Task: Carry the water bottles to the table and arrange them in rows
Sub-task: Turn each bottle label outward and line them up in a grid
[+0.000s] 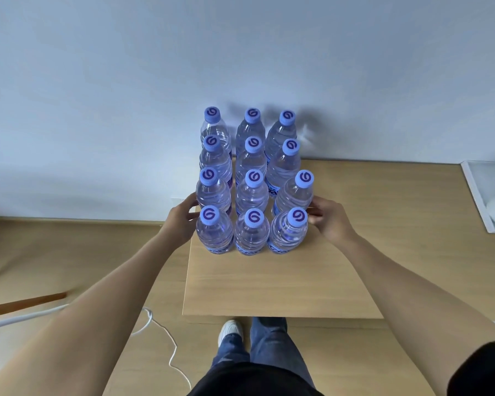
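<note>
Several clear water bottles with blue caps stand upright on a light wooden table (pixel 269 281), set in three columns running away from me. The front row holds the left bottle (pixel 214 232), the middle bottle (pixel 252 234) and the right bottle (pixel 287 232). My left hand (pixel 182 221) touches the left side of the front-left bottle, its fingers relaxed. My right hand (pixel 330 218) rests against the right side of the front-right bottle and the tilted bottle (pixel 295 195) just behind it. Neither hand wraps around a bottle.
The table stands against a pale wall (pixel 240 67). A white cable (pixel 160 335) lies on the wooden floor at the left, beside a brown stick (pixel 26 302). A white-framed panel (pixel 489 192) lies at the right. My legs and a white shoe (pixel 230 331) show below the table edge.
</note>
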{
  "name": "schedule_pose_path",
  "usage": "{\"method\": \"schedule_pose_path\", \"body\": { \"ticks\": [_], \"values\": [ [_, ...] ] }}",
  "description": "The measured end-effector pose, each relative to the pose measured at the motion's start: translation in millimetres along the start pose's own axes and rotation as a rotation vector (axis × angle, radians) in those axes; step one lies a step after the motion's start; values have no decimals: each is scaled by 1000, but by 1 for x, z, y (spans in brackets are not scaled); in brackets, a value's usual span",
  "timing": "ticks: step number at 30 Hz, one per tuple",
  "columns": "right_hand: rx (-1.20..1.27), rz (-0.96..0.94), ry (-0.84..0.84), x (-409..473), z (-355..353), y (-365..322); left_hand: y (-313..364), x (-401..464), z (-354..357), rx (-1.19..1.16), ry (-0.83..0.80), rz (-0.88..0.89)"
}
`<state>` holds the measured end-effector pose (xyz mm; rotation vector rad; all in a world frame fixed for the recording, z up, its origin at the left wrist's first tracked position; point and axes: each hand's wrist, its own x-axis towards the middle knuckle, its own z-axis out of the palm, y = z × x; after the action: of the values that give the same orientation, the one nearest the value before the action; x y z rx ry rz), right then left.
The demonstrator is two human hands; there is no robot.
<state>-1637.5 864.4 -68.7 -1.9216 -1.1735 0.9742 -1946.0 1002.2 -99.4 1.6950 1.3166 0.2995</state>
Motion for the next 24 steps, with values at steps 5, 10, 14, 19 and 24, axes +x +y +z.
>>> {"method": "schedule_pose_path", "body": {
  "ticks": [5,10,14,19,24],
  "values": [
    [-40,1,-49,1,1,-5,4,2,2,87,-36,52],
    [-57,-20,-80,3,5,-12,5,1,3,81,-49,70],
    [-31,-3,-62,1,5,-13,6,-1,2,64,-51,61],
    [-29,74,-109,5,3,-8,10,2,-5,20,-62,25],
    [65,164,33,30,-10,-14,21,15,-29,-173,38,-101]
  ]
}}
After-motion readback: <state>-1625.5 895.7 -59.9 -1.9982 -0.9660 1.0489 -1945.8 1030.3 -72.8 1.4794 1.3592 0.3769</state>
